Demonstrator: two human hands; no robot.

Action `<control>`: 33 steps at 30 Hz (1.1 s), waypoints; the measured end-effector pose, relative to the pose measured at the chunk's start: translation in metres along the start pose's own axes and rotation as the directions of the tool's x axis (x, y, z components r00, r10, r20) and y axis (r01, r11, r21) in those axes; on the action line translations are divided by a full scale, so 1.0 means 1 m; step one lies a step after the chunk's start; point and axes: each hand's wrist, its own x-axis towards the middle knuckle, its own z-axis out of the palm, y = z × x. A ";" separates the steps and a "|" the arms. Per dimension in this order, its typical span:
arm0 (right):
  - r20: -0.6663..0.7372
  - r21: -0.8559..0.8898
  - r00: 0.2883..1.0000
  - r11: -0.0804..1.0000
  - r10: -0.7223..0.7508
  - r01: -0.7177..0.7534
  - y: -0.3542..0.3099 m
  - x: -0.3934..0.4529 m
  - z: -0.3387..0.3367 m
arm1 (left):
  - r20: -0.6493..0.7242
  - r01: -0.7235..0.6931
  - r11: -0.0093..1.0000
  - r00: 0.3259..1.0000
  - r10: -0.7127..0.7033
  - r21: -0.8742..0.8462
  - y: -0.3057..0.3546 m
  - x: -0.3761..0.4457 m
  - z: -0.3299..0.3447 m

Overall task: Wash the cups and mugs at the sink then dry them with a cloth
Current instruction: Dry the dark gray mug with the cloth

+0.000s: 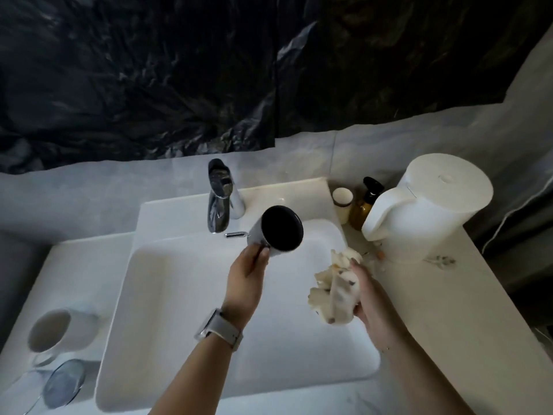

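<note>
Over the white sink point(185, 369), my left hand point(248, 269) grips the handle of a white mug with a dark inside point(276, 230). The mug is tilted, its mouth facing me, just right of the chrome tap point(220, 199). My right hand point(369, 298) holds a bunched cream cloth point(335, 292) above the sink's right edge, apart from the mug. A white mug point(57, 329) lies on its side on the counter at the left. In front of that mug lies a clear glass point(64, 381).
A large white dispenser point(428, 211) stands on the right counter. Behind it are an amber pump bottle point(363, 209) and a small white jar point(342, 202). Small bits lie on the counter near the dispenser. Dark plastic sheeting covers the wall.
</note>
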 end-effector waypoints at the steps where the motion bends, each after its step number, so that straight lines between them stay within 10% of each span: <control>1: 0.013 -0.004 1.000 1.000 -0.015 0.015 0.002 -0.005 0.003 | 0.022 -0.103 0.985 0.995 0.101 0.141 -0.003 -0.011 -0.016; 7: 0.041 -0.062 0.998 0.997 -0.037 0.039 0.015 -0.032 0.024 | 0.325 -0.530 0.497 0.836 0.442 0.687 -0.007 -0.036 -0.085; 15: 0.029 -0.289 0.995 0.952 -0.096 0.100 0.030 -0.046 0.043 | 0.515 -0.579 0.129 0.791 0.331 0.805 -0.010 -0.034 -0.133; 18: 0.023 -0.251 0.996 0.964 -0.088 0.091 0.033 -0.052 0.044 | 0.460 -0.521 0.203 0.842 0.282 0.829 -0.018 -0.035 -0.149; 21: 0.016 -0.198 0.995 0.975 -0.097 0.099 0.036 -0.052 0.046 | 0.271 -0.385 0.513 0.919 0.285 0.767 -0.021 -0.039 -0.157; 25: 0.045 0.024 0.984 0.985 -0.173 0.172 0.036 -0.055 0.056 | 0.057 -0.106 0.911 0.994 0.091 0.397 -0.019 -0.060 -0.157; 28: 0.291 0.244 0.901 0.936 -0.321 0.255 0.026 -0.071 0.082 | 0.064 -0.050 0.989 0.997 0.041 0.136 -0.026 -0.076 -0.149; 33: 0.610 -0.385 0.726 0.682 -0.317 0.622 0.023 -0.083 0.116 | 0.140 -0.027 1.000 0.990 0.027 0.002 -0.012 -0.084 -0.132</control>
